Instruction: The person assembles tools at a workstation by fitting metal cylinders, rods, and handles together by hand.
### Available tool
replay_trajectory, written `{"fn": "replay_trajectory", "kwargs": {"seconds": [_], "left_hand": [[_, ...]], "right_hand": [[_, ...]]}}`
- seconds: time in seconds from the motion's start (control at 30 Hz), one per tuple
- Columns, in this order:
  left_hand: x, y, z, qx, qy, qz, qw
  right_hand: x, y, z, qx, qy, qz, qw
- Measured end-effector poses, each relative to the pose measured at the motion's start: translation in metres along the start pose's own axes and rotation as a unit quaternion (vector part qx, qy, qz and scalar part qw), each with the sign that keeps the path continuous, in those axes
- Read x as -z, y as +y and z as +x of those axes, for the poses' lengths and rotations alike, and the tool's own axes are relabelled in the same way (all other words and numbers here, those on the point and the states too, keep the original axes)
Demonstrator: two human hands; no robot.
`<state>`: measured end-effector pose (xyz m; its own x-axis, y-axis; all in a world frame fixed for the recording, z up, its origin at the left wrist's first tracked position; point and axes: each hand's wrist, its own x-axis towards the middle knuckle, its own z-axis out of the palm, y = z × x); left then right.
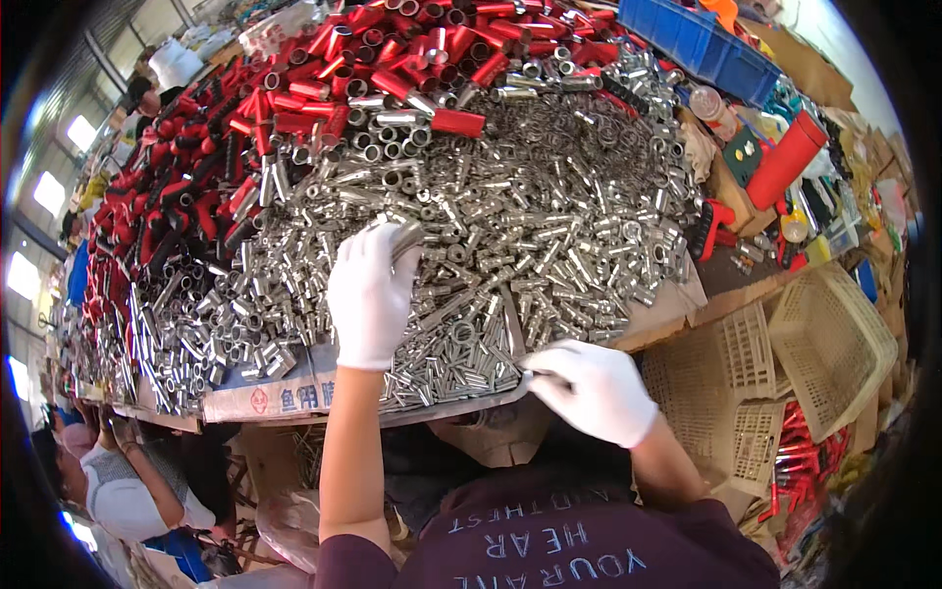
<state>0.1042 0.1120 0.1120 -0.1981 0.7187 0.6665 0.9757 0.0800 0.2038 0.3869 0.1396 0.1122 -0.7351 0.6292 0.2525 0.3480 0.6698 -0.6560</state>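
Note:
My left hand (369, 294), in a white glove, reaches over a heap of small metal parts (491, 255). Its fingers close around a short silver metal sleeve (406, 239), which sticks out on the right side of the hand. At the front edge of the table, my white-gloved right hand (601, 393) is closed in a pinch. A small dark piece shows between its thumb and fingers, too small to name. Short metal pins (453, 368) lie between the two hands.
Red tubes (392, 83) and black-and-red handles (177, 196) pile up behind and left. A blue crate (697, 44) stands at the back right. Cream plastic baskets (834, 344) sit below the table's right edge. Another person (147, 481) works at the lower left.

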Motion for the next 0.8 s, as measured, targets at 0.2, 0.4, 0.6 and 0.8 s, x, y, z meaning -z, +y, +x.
{"fn": "replay_trajectory", "kwargs": {"seconds": [0.2, 0.4, 0.6, 0.8], "left_hand": [[0.041, 0.003, -0.082, 0.294, -0.010, -0.238, 0.926], [0.058, 0.010, -0.133, 0.402, 0.016, -0.405, 0.821], [0.052, 0.006, -0.135, 0.398, 0.019, -0.435, 0.807], [0.049, 0.001, -0.142, 0.396, 0.052, -0.485, 0.778]], "right_hand": [[-0.089, -0.030, 0.094, 0.189, -0.067, -0.168, 0.965], [-0.104, -0.037, 0.117, 0.189, -0.175, -0.227, 0.939], [-0.103, -0.039, 0.116, 0.161, -0.185, -0.261, 0.934], [-0.106, -0.046, 0.113, 0.122, -0.191, -0.298, 0.927]]}}
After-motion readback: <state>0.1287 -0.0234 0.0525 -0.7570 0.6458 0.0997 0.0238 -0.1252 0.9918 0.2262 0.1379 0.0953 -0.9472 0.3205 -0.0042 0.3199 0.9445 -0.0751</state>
